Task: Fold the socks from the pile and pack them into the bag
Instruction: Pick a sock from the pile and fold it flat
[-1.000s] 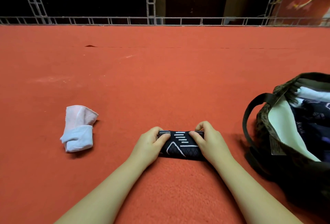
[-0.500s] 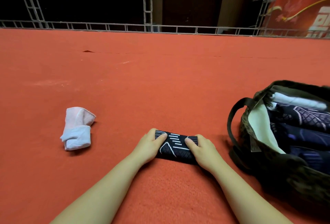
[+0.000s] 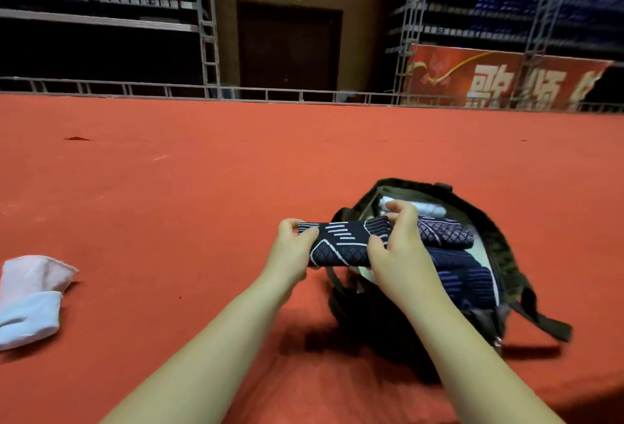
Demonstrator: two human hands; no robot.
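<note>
folded sock (image 3: pixel 341 245) lifted over bag (image 3: pixel 499 248), bag interior half-hidden

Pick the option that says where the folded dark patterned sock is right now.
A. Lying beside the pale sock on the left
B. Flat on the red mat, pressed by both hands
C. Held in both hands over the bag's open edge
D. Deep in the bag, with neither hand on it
C: the left hand and right hand grip the sock at its ends, above the bag rim.

Two hands, left (image 3: pixel 289 255) and right (image 3: pixel 401 248), hold one folded dark sock (image 3: pixel 341 244). One open bag (image 3: pixel 499 248) sits at centre right. One pale sock (image 3: pixel 32 298) lies at the left edge.
</note>
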